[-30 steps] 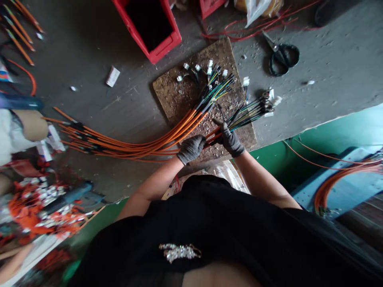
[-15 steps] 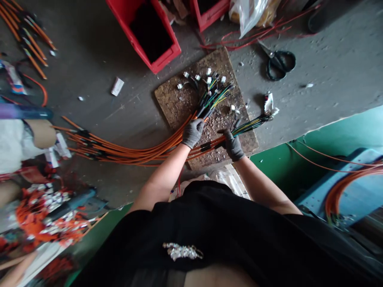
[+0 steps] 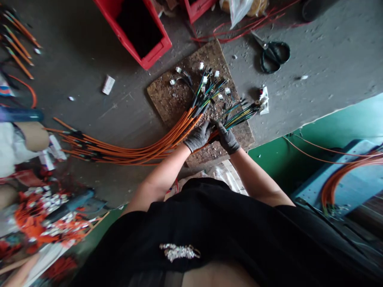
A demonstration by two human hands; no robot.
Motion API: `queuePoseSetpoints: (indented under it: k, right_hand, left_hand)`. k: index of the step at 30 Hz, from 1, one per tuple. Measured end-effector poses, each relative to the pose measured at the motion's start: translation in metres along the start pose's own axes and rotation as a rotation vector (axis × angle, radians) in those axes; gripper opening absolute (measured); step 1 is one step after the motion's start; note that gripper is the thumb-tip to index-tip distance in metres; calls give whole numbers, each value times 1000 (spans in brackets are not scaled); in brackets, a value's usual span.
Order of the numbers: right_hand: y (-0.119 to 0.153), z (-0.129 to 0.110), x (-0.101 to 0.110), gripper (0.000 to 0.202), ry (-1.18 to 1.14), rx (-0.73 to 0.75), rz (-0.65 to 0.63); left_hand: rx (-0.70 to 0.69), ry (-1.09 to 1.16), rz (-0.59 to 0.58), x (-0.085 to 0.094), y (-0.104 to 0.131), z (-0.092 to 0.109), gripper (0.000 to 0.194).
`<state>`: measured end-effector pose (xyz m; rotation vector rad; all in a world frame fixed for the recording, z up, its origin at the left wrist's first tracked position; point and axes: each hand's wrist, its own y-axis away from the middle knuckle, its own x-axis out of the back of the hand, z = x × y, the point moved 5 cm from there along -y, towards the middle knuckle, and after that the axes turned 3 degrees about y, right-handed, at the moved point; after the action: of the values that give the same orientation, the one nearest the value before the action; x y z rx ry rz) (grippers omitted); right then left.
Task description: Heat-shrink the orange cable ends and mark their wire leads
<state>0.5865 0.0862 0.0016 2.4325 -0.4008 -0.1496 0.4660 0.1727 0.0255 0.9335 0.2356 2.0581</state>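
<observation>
My gloved left hand [image 3: 200, 135] and gloved right hand [image 3: 226, 136] meet over a worn wooden board [image 3: 167, 91]. Both are closed on a thin bundle of orange cables; its stripped end, with green, yellow and dark wires [image 3: 242, 115], fans out to the right past my right hand. A thicker bundle of orange cables [image 3: 143, 153] curves in from the left and lies just above my left hand. Its loose wire ends spread over the board, among small white connectors [image 3: 217, 73]. The fingertips partly hide what they pinch.
Black-handled scissors [image 3: 274, 56] lie right of the board. A red bin [image 3: 155, 52] stands behind it. Orange and white scraps [image 3: 44, 211] pile up at lower left. Coiled orange cables [image 3: 332, 183] rest on a blue surface at right, beyond the table edge.
My left hand has left the thicker bundle and moved right and down, beside my right hand on the thinner bundle. The thicker bundle now lies loose on the board.
</observation>
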Motion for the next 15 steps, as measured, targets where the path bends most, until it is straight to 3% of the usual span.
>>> queuePoseSetpoints:
  k: [4, 9, 12, 15]
  right_hand:
    - [1, -9, -1, 76, -8, 54, -24]
    - [1, -9, -2, 85, -28, 48, -65]
    - [2, -7, -3, 90, -25, 47, -96]
    - [6, -5, -2, 87, -7, 12, -30]
  left_hand:
    - [14, 25, -24, -4, 26, -15, 31]
    - [91, 45, -37, 0, 49, -42, 29]
    - [72, 6, -43, 0, 55, -39, 29]
    - [35, -69, -116, 1, 53, -29, 26]
